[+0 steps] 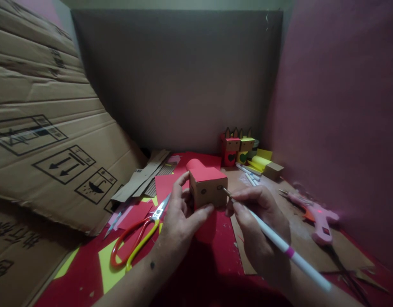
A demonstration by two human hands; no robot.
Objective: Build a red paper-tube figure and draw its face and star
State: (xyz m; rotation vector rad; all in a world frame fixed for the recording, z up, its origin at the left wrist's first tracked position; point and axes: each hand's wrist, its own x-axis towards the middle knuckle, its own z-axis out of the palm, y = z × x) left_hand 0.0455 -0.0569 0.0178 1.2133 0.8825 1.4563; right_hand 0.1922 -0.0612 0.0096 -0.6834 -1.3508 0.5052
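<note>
My left hand (180,221) grips a small cardboard box (211,197) with a red paper top, fingers behind it and thumb along its lower front edge. Two small dark oval marks show on the brown front face. Between the fingers of my right hand (258,226) is a white marker pen (276,241) with a magenta band. Its tip touches or nearly touches the right-hand mark. Behind the box, a red paper roll (195,164) partly shows; I cannot tell whether it is joined on.
Scissors (151,226) with red and yellow handles lie left of my left hand. A pink glue gun (314,215) rests on a cardboard sheet at right. Two box-headed paper figures (238,147) stand at the back. A large carton (56,119) leans in from the left.
</note>
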